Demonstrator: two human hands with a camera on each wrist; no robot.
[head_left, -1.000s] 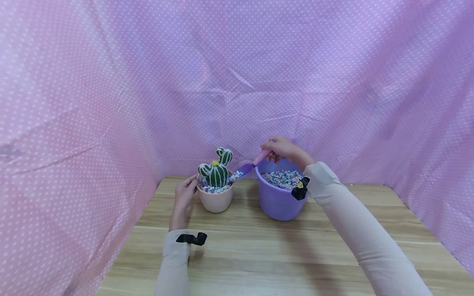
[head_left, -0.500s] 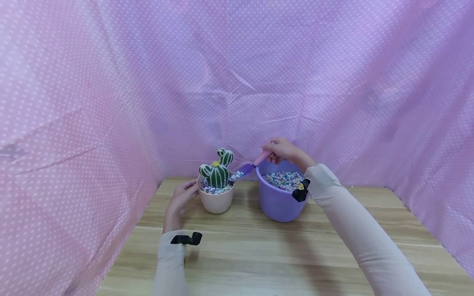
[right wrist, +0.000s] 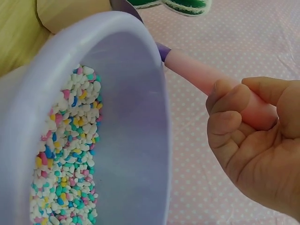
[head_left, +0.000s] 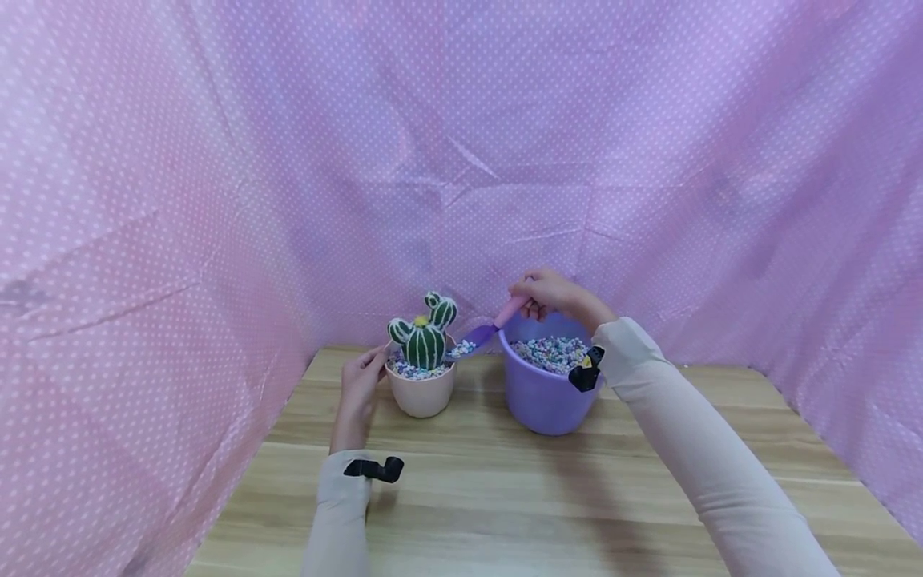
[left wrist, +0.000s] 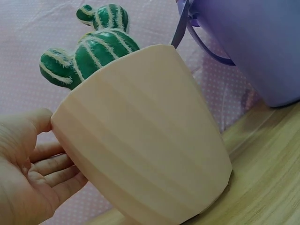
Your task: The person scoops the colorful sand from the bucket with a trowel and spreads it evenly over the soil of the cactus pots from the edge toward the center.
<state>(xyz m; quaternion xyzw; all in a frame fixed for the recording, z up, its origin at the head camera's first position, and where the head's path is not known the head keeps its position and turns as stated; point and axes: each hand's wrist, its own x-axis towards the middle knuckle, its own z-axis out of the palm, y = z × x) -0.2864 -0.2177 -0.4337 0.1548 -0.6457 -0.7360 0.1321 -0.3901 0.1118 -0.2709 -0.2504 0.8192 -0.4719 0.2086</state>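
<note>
A green toy cactus (head_left: 423,344) with white ribs stands in a beige plant pot (head_left: 421,397) among coloured pebbles. At the pot's left side is my left hand (head_left: 358,393); in the left wrist view its thumb touches the rim, and its fairly straight fingers (left wrist: 54,164) pass behind the pot's side. My right hand (head_left: 548,292) grips the pink handle (right wrist: 201,72) of a small trowel. Its purple blade (head_left: 481,335) carries pebbles (head_left: 462,349) and slopes down to the pot's right rim. A purple bucket (head_left: 544,405) beside the pot holds more coloured pebbles (right wrist: 70,154).
A light wooden table (head_left: 476,497) carries the pot and bucket, which stand a small gap apart. Pink dotted cloth (head_left: 461,160) hangs behind and along both sides. The bucket's handle (left wrist: 208,47) hangs on the side facing the pot. My right forearm passes right of the bucket.
My left hand shifted left and back half a second ago, and now stands upright beside the pot again. The trowel's blade dips slightly lower toward the pot, still loaded with pebbles.
</note>
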